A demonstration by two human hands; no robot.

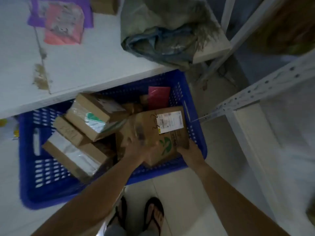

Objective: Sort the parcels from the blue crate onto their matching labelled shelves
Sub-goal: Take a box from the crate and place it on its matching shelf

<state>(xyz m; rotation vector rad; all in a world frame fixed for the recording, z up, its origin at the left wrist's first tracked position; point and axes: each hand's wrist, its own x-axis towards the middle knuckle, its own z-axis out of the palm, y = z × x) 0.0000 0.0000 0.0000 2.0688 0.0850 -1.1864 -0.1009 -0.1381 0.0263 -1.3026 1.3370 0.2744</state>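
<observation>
Head view looks straight down into the blue crate [29, 167], which sits on the floor, its far side tucked under a white shelf [85, 65]. Both hands grasp one brown parcel [150, 132] at the crate's 4 o'clock corner: the left hand [136, 149] is pressed flat on its near face, fingers spread, and the right hand [187, 149] is wrapped round its lower right corner. Two hands suit a wide carton, likely to lift it clear with its white label [170, 121] facing up for reading. Other boxes [92, 120] lie heaped toward 9 o'clock; a pink packet [158, 97] stands at 12.
</observation>
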